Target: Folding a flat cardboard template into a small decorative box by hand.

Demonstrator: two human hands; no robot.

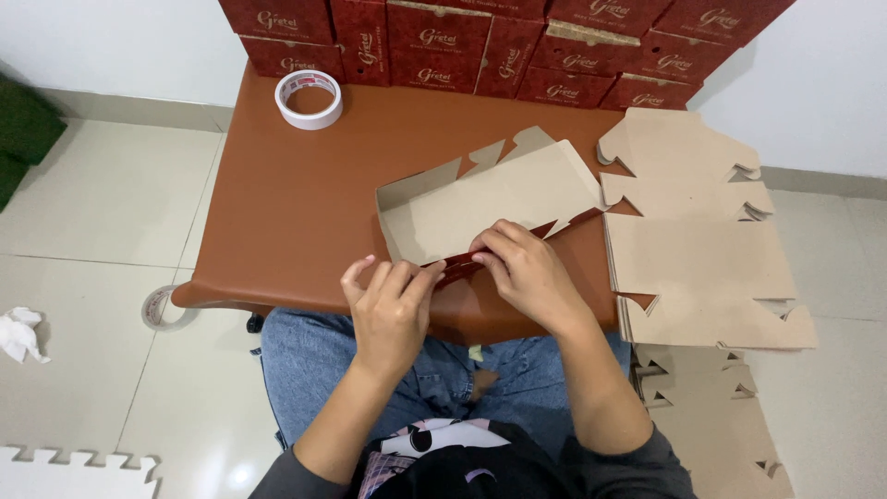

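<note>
1. Cardboard box blank (490, 199), half folded, lies in the middle of the brown table (296, 203): plain kraft inside facing up, dark red outside showing along the near edge.
2. Near edge is where the action is. The left hand (393, 310) pinches the red near flap with thumb and fingers closed on it, at the table's front edge.
3. The right hand (531, 273) presses down just beside it, fingertips together on the same flap, holding the crease.
4. Done so far, by the look of it: the left wall of the blank stands up, and the far wall is raised with its notched tabs showing.
5. Left to do, I'd judge: the near wall is only part way up, the right end lies open and flat, and no corner looks locked.
6. Right of the table, touching its edge, sits a stack of flat blanks (702, 249), unfolded, with more flat blanks (711, 416) lower down beside the person's knee. Plenty waiting.
7. At the table's far edge, finished red boxes (499, 42) are piled against the wall.
8. A roll of tape (309, 98) rests on the table's far left corner, untouched; another roll (162, 308) lies on the floor left of the table.
</note>
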